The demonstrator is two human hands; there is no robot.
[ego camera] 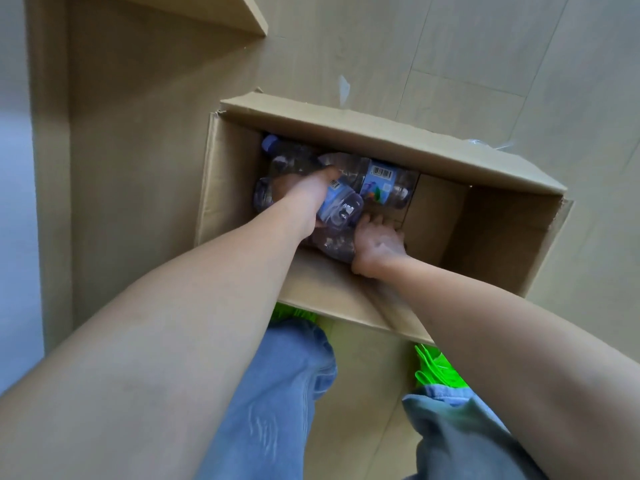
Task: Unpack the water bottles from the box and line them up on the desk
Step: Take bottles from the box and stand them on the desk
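An open cardboard box [363, 131] stands on the floor below me. Several clear water bottles with blue labels lie in its left half. My left hand [304, 199] reaches into the box and grips one bottle [337, 207] round its middle. My right hand [375, 245] is lower in the box, its fingers curled round another bottle [334, 245] that lies beneath the first. A third bottle [384, 183] with a barcode label lies by the far wall. A blue cap [270, 143] shows in the far left corner.
The right half of the box shows bare cardboard bottom [436, 216]. A wooden desk panel [52, 168] rises at the left. My jeans and green shoes [440, 368] stand just before the box. A scrap of clear plastic [485, 143] lies on the floor behind it.
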